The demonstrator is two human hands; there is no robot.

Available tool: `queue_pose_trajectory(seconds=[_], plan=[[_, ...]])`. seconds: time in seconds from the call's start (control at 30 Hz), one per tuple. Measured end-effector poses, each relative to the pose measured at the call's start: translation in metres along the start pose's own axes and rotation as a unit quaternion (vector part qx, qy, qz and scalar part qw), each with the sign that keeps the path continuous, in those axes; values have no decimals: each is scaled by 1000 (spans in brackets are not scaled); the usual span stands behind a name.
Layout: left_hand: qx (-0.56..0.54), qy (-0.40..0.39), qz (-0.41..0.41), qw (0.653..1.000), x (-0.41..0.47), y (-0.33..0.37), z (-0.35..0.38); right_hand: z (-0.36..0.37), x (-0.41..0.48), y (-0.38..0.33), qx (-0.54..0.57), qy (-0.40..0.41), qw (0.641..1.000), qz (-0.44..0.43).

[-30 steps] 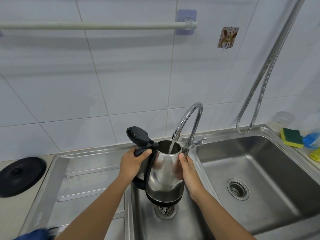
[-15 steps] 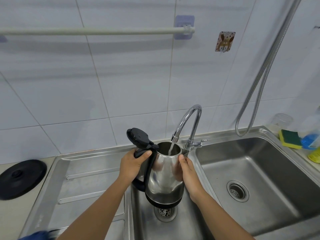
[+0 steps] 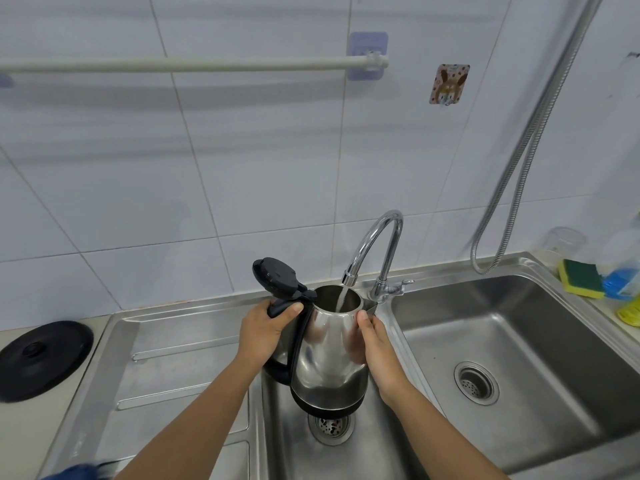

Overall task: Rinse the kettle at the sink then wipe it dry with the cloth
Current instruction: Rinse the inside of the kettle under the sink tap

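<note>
A shiny steel kettle point(image 3: 329, 355) with a black base, black handle and flipped-up black lid point(image 3: 275, 275) hangs upright over the small left sink basin point(image 3: 287, 441). My left hand point(image 3: 265, 329) grips its handle near the top. My right hand point(image 3: 372, 341) presses flat against the kettle's right side. A thin stream of water runs from the curved chrome tap point(image 3: 375, 244) into the kettle's open mouth. A blue cloth corner point(image 3: 78, 472) shows at the bottom left edge, mostly cut off.
The kettle's round black power base point(image 3: 41, 358) lies on the counter at the left, beside the steel draining board point(image 3: 166, 368). The large right basin point(image 3: 512, 341) adjoins the tap. A green-yellow sponge point(image 3: 580, 277), bottles and a metal hose point(image 3: 519, 161) stand at the right.
The kettle and both hands have kept their hold under the running tap. Only the view has tilted slightly, so everything sits a little lower in frame.
</note>
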State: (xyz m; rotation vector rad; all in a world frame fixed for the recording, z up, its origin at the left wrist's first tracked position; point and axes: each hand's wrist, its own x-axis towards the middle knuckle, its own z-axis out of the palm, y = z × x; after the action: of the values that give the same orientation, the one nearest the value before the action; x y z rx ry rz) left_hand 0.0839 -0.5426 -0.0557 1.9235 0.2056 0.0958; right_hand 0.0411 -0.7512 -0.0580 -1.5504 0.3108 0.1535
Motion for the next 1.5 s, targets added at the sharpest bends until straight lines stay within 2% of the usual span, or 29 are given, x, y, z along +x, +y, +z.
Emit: queue_pose_trajectory(seconds=[0.67,1.5], plan=[[-23,-15,2,1000,17,1,0,0,17,11,24,21,997,-67],[2,-22,-5,1000,33,-3,1,3,29,11,20,35,996,-74]])
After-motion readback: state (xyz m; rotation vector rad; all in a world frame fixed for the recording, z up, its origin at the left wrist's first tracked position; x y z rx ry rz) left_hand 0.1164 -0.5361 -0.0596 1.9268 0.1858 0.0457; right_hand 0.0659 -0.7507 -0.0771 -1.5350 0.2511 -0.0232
